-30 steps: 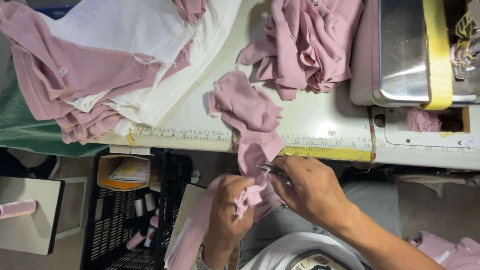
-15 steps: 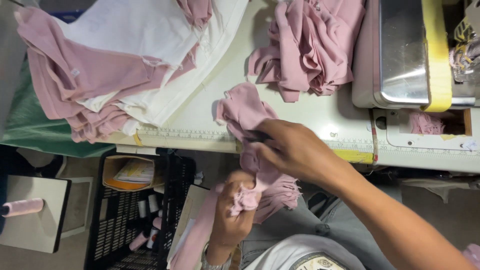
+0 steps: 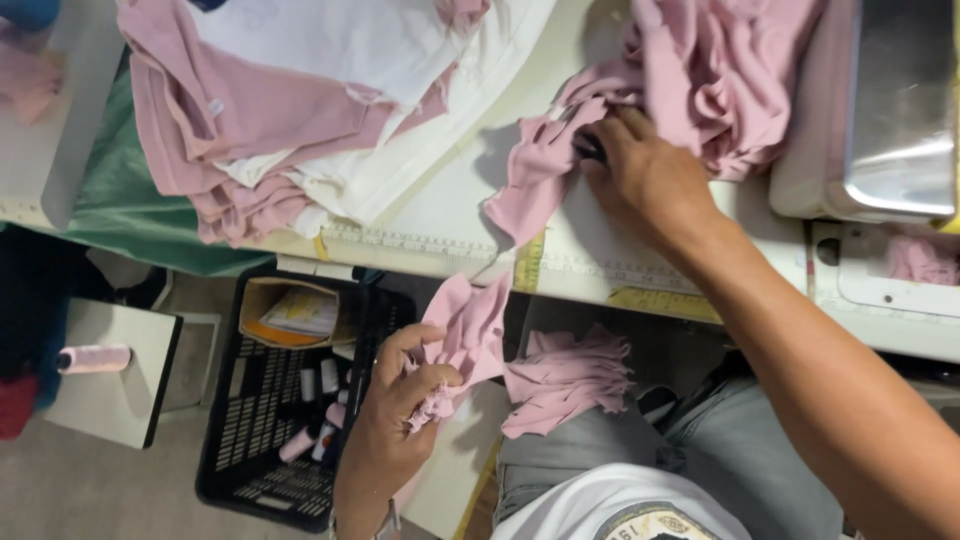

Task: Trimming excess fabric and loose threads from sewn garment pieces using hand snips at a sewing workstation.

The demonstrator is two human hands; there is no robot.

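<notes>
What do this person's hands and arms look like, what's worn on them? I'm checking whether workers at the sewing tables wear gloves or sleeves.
Both hands are bare: no gloves or rings show on the left hand or the right hand. The right forearm is uncovered along all that shows, with no sleeve in view. A metal band, perhaps a watch, sits at the left wrist by the frame's bottom edge.

I log layout: table (image 3: 440, 215) spans far side. Fabric stack (image 3: 300, 110) lies on it far left; fabric heap (image 3: 720, 80) far right, beside sewing machine (image 3: 880, 110). Right hand (image 3: 645, 175) rests on the heap's left edge. Left hand (image 3: 395, 420) holds a fabric piece (image 3: 465, 335) nearer, below table edge, right of crate (image 3: 270, 420) on the floor. Thread spool (image 3: 95, 358) lies on a stand, near left.
</notes>
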